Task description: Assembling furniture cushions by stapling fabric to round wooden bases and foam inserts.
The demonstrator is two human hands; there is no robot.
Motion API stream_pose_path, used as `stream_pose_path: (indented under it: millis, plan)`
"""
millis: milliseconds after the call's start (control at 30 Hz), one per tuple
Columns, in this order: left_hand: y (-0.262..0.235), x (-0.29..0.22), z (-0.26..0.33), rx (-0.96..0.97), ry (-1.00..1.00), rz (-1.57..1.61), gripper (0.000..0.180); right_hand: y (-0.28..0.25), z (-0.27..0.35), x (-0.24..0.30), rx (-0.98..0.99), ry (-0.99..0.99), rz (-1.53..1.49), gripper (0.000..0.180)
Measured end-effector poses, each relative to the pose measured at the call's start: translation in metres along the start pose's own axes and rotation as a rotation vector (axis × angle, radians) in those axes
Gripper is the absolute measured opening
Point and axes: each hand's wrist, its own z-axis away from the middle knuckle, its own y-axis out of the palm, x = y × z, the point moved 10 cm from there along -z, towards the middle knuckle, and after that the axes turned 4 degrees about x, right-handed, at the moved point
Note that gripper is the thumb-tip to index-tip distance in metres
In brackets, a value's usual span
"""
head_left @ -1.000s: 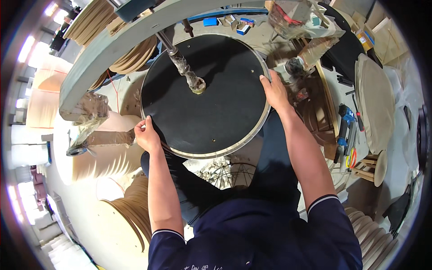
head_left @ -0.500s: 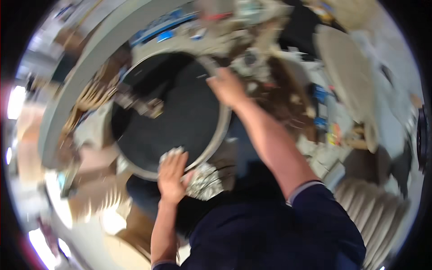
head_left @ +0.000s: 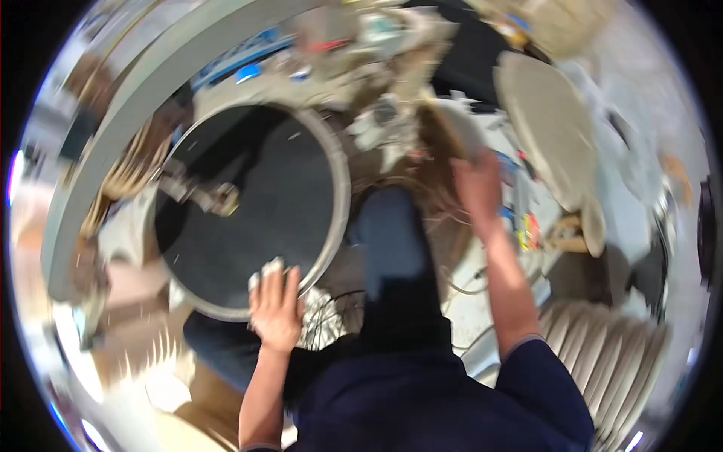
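Note:
A large round black disc [head_left: 279,166] with a pale rim lies in front of me on the left. Above its left part, a metal fitting [head_left: 199,194] with a brassy tip reaches in toward the middle. My left hand [head_left: 277,309] rests at the disc's near edge, fingers stretched onto the black face and white coverings on some fingertips. Well to the right of the disc, my right hand [head_left: 480,184] hovers near blue items [head_left: 508,169] on a cluttered surface. Motion smears its fingers, so whether it holds anything is unclear.
A thick grey curved frame [head_left: 90,181] arches round the disc's left and far side. At right are a beige oval panel [head_left: 548,124] and a stack of pale ribbed discs [head_left: 602,361]. Thin wires [head_left: 331,313] lie near my left hand.
My right hand has left the disc's far right rim and moved right. The left hand stays at the near rim. The whole scene has shifted somewhat left in view.

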Motion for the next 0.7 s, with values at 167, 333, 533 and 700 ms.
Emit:
stream_pose_path:
  millis: [167, 333, 533, 700]
  plan:
    - [-0.002, -0.011, -0.012, -0.089, -0.078, 0.041, 0.058, 0.033, 0.060, -0.138, 0.414, 0.412, 0.171, 0.088]
    - [-0.003, -0.012, 0.001, -0.100, -0.133, 0.080, 0.058, 0.064, 0.070, -0.137, 0.589, 0.460, 0.137, 0.091]
    - [0.001, -0.012, 0.008, -0.135, -0.119, 0.098, 0.057, 0.079, 0.057, -0.167, 0.756, 0.531, -0.121, 0.065]
    - [-0.001, -0.013, 0.010, -0.218, -0.079, 0.162, 0.055, 0.058, 0.062, -0.178, 0.666, 0.720, -0.615, 0.035]
